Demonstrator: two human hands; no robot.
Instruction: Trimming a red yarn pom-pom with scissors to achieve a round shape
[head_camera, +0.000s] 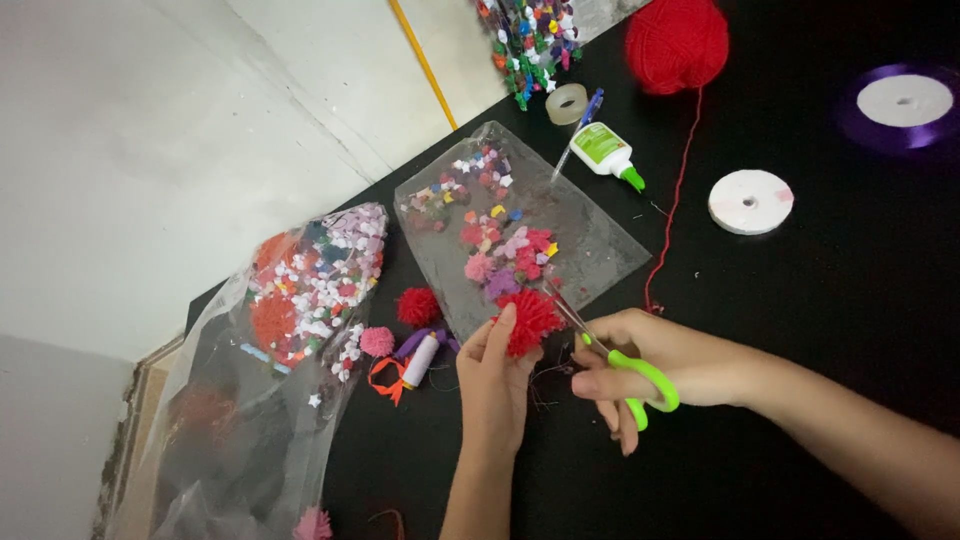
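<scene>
My left hand (492, 385) pinches a fluffy red yarn pompom (530, 320) between thumb and fingers above the black table (800, 330). In my right hand (650, 365) are green-handled scissors (625, 365), their blades pointing up-left and touching the pompom's right side. Just beyond the pompom lies a clear plastic sheet (590, 250) strewn with small pink, red and purple pompoms and several tiny paper stars.
A red yarn ball (677, 42) trails a strand down the table. A glue bottle (603, 148), a tape roll (566, 103), a white spool (750, 200), a purple ribbon spool (903, 105), a thread spool (421, 360), loose pompoms (417, 306) and a clear bag of stars (300, 300) lie around.
</scene>
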